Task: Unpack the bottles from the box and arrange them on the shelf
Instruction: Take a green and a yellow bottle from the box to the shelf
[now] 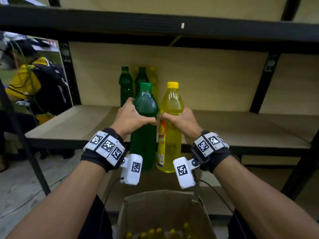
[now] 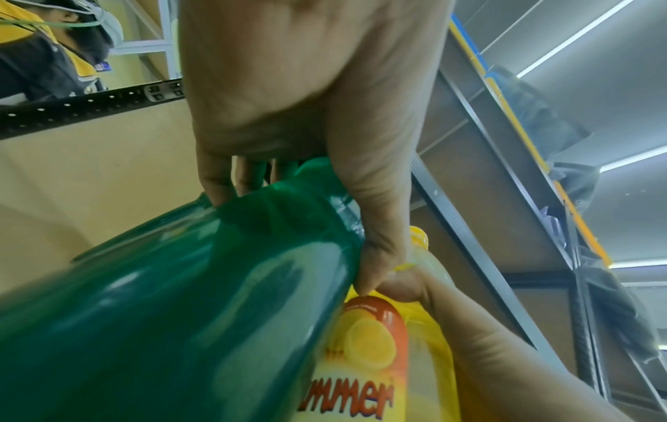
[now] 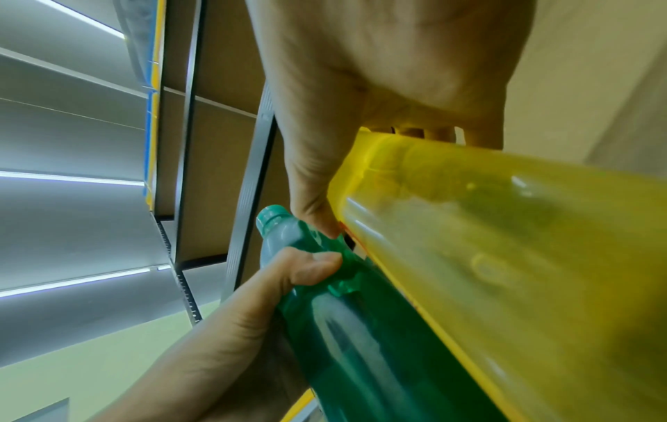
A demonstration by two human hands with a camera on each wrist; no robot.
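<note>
My left hand (image 1: 133,116) grips a tall green bottle (image 1: 145,128) around its shoulder, fingers curled behind it and thumb in front (image 2: 375,257). Right beside it my right hand (image 1: 177,118) grips a yellow bottle (image 1: 170,135) with a red and yellow label, the two bottles side by side and upright above the front edge of the wooden shelf (image 1: 86,125). Both hands' thumbs nearly meet between the bottles (image 3: 317,217). Several green and yellow bottles (image 1: 126,83) stand at the back of the shelf. Below, the open cardboard box (image 1: 162,204) holds several yellow-capped bottles (image 1: 155,232).
A black metal upright (image 1: 69,73) bounds the shelf on the left and another (image 1: 262,83) on the right; the upper shelf beam (image 1: 155,26) runs overhead. A person in yellow with a dark backpack (image 1: 34,80) sits at the left. Bare shelf board (image 1: 241,125) lies on the right.
</note>
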